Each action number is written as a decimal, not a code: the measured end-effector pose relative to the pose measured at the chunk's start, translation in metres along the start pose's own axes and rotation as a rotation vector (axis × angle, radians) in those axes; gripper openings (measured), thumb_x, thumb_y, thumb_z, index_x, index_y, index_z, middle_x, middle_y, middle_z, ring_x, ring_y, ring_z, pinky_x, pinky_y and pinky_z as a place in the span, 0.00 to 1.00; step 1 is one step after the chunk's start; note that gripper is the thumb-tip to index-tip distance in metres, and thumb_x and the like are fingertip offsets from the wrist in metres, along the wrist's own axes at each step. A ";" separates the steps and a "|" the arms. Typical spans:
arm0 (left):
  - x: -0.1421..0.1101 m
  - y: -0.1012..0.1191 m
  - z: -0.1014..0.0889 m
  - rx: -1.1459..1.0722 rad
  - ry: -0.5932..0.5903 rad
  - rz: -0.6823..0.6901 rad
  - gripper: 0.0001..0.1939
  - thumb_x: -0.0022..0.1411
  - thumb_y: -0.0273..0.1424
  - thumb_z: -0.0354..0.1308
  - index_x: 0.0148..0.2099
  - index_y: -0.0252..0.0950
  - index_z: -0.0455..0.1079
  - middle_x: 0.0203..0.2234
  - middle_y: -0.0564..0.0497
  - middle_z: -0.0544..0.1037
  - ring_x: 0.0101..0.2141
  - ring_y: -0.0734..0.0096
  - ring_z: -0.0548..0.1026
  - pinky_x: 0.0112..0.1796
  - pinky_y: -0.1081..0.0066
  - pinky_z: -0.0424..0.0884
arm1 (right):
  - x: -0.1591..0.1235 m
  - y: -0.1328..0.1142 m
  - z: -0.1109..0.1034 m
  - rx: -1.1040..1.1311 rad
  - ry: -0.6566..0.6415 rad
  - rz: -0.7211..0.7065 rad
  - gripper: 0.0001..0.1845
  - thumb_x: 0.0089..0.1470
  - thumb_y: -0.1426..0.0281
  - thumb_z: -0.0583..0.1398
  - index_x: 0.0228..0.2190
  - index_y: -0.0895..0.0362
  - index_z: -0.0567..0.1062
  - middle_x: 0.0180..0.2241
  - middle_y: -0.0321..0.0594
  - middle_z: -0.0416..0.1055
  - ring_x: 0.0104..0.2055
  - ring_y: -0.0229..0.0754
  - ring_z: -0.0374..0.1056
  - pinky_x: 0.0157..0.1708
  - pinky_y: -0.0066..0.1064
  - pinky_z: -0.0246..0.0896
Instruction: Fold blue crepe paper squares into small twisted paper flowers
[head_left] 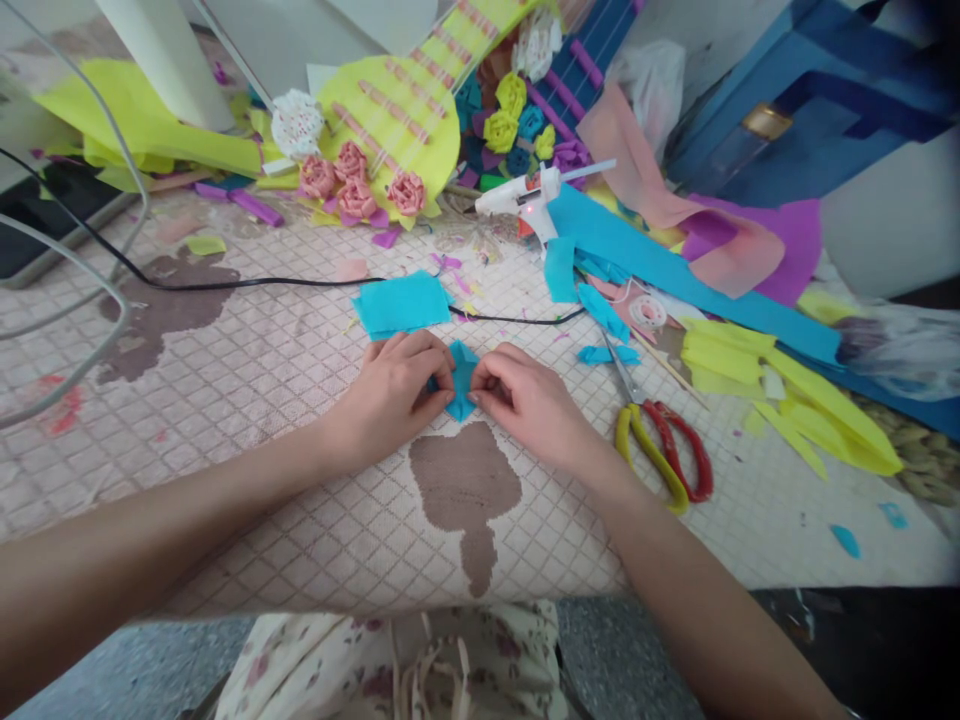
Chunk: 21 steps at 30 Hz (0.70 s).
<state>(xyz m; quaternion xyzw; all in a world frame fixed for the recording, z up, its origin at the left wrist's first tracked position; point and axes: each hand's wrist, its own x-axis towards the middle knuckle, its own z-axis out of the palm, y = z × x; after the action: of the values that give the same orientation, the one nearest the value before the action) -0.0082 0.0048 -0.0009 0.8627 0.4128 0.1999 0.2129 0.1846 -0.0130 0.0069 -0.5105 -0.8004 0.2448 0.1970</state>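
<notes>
A small folded piece of blue crepe paper [462, 382] is pinched between my two hands over the table. My left hand [405, 385] grips its left edge with thumb and fingers closed. On the opposite edge, my right hand [521, 395] holds it in the same kind of pinch. Just beyond the left hand lies a stack of blue paper rectangles [403, 303]. To the right of my right hand are scissors [651, 430] with one yellow and one red handle, beside rolled blue paper pieces [607, 355].
A white glue gun [525, 200] stands behind, its black cord [285, 282] crossing the table. Farther back are a yellow paper guitar shape [390, 110] and pink paper roses [352, 180]. Yellow crepe strips [817, 400] and a blue bag [795, 110] lie right; grey cables [112, 300] loop left.
</notes>
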 end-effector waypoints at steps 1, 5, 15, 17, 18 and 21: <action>0.000 0.000 0.000 0.002 0.001 0.004 0.05 0.61 0.28 0.50 0.33 0.36 0.66 0.40 0.47 0.72 0.42 0.61 0.67 0.43 0.58 0.59 | 0.000 0.000 0.000 -0.003 -0.001 0.001 0.05 0.53 0.75 0.58 0.28 0.56 0.66 0.32 0.34 0.63 0.32 0.35 0.61 0.30 0.28 0.52; -0.001 0.001 0.001 0.000 0.023 0.010 0.04 0.60 0.27 0.51 0.34 0.36 0.66 0.40 0.47 0.72 0.41 0.61 0.67 0.44 0.59 0.60 | 0.000 0.001 0.000 -0.002 0.002 0.003 0.04 0.53 0.75 0.58 0.29 0.55 0.66 0.33 0.35 0.63 0.33 0.35 0.61 0.31 0.28 0.52; -0.002 0.001 -0.002 0.012 -0.001 0.034 0.07 0.63 0.29 0.50 0.34 0.37 0.68 0.40 0.48 0.71 0.42 0.61 0.67 0.43 0.59 0.59 | 0.000 -0.003 -0.003 0.017 -0.040 0.007 0.03 0.54 0.75 0.57 0.30 0.55 0.68 0.34 0.36 0.64 0.33 0.35 0.62 0.31 0.28 0.53; -0.002 0.000 -0.001 0.022 -0.016 0.031 0.06 0.62 0.29 0.51 0.35 0.37 0.68 0.41 0.48 0.71 0.42 0.61 0.67 0.43 0.59 0.59 | -0.001 -0.003 -0.003 0.020 -0.050 0.017 0.02 0.53 0.74 0.58 0.30 0.55 0.68 0.35 0.36 0.64 0.33 0.35 0.62 0.32 0.28 0.54; -0.002 0.000 -0.001 0.028 -0.020 0.029 0.05 0.61 0.29 0.51 0.35 0.37 0.68 0.41 0.48 0.71 0.42 0.60 0.67 0.43 0.59 0.59 | -0.001 -0.004 -0.003 0.017 -0.052 0.019 0.03 0.52 0.74 0.59 0.30 0.55 0.68 0.36 0.36 0.64 0.33 0.35 0.62 0.32 0.28 0.54; -0.002 0.000 -0.001 0.044 -0.024 0.028 0.04 0.60 0.30 0.54 0.35 0.37 0.68 0.42 0.47 0.71 0.43 0.60 0.67 0.43 0.59 0.59 | -0.002 -0.004 -0.003 -0.003 -0.052 0.022 0.05 0.50 0.73 0.60 0.30 0.55 0.68 0.36 0.35 0.64 0.33 0.35 0.62 0.32 0.28 0.54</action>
<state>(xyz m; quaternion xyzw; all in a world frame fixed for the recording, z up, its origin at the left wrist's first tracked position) -0.0097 0.0039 -0.0009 0.8753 0.4022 0.1835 0.1961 0.1842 -0.0154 0.0112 -0.5130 -0.8000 0.2589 0.1727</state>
